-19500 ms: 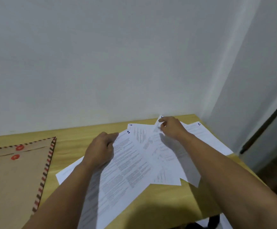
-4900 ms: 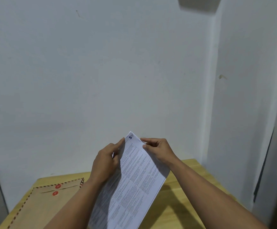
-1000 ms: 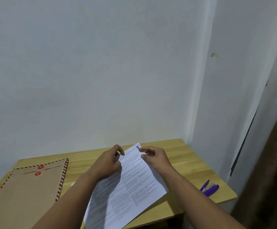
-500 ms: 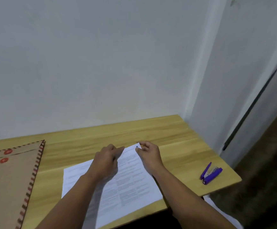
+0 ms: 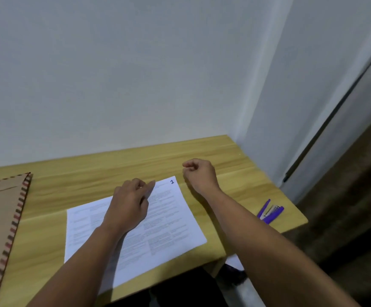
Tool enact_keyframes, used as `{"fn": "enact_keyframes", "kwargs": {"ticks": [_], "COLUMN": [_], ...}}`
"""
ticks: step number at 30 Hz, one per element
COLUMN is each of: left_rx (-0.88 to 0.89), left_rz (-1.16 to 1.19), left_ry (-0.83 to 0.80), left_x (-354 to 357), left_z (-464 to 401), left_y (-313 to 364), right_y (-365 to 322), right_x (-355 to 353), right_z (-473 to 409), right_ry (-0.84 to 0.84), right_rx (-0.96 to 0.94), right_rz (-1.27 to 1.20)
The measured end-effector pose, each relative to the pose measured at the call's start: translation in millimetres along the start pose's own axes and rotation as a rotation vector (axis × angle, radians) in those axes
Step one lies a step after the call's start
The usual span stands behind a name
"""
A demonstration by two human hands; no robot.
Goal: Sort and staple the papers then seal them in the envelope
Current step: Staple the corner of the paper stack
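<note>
A stack of printed white papers (image 5: 169, 227) lies flat on the wooden table (image 5: 202, 156), with a "1" at the top sheet's far right corner. My left hand (image 5: 129, 202) rests palm down on the stack, fingers spread toward its far edge. My right hand (image 5: 199, 173) hovers just past the stack's right corner, fingers curled in and holding nothing. A purple stapler (image 5: 270, 211) lies near the table's right edge, apart from both hands. A brown envelope (image 5: 0, 218) with a red-striped border lies at the far left.
White walls meet in a corner behind the table. The table's right edge drops to a dark floor (image 5: 346, 229). A white sheet (image 5: 235, 261) shows below the table's front right corner.
My right hand has let go of the papers' corner and moved right and away. The stack now lies flat under my left hand. The view has shifted slightly.
</note>
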State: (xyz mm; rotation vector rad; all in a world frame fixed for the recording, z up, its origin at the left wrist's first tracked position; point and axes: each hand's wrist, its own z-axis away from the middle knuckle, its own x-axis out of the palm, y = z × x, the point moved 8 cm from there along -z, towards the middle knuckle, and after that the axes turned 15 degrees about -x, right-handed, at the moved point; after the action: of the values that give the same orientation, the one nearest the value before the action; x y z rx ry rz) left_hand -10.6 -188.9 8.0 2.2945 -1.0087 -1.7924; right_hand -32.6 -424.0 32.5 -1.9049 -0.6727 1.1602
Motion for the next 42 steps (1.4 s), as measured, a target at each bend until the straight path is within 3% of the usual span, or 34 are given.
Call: {"fn": "enact_keyframes", "kwargs": {"ticks": [3, 6, 8, 11, 13, 15, 22, 24, 28, 34, 42], "left_rx": [0.008, 0.001, -0.006, -0.01, -0.019, -0.028, -0.036, -0.036, -0.032, -0.03, -0.024], "left_rz": [-0.022, -0.021, -0.029, -0.033, -0.032, -0.026, -0.04, -0.044, -0.042, -0.031, -0.032], "left_ry": [0.016, 0.019, 0.018, 0.013, 0.019, 0.018, 0.001, -0.001, 0.003, 0.016, 0.008], "left_x": [-5, -9, -10, -10, -9, -9, -6, -5, -4, -3, -2], "left_z": [5, 7, 7, 7, 7, 7, 7, 6, 5, 4, 4], "left_y": [7, 11, 12, 11, 9, 7, 5, 4, 3, 3, 3], "right_y": [-3, -7, 0, 19, 27, 33, 35, 29, 23, 5, 5], "right_x": [-53, -109, -143, -168, -166, -159, -114, -95, -41, -13, -10], "right_z": [1, 8, 18, 45, 68, 77, 42, 38, 38, 22, 15], "right_ry": [-0.188, -0.416, -0.486, -0.611, -0.745, -0.757, -0.456, -0.392, -0.313, -0.331, -0.327], "right_rx": [-0.042, 0.011, 0.194, 0.51, 0.627, 0.637, 0.294, 0.229, 0.224, 0.011, -0.019], "right_rz": [0.297, 0.77, 0.951, 1.0, 0.985, 0.951, 0.736, 0.515, -0.223, -0.126, -0.158]}}
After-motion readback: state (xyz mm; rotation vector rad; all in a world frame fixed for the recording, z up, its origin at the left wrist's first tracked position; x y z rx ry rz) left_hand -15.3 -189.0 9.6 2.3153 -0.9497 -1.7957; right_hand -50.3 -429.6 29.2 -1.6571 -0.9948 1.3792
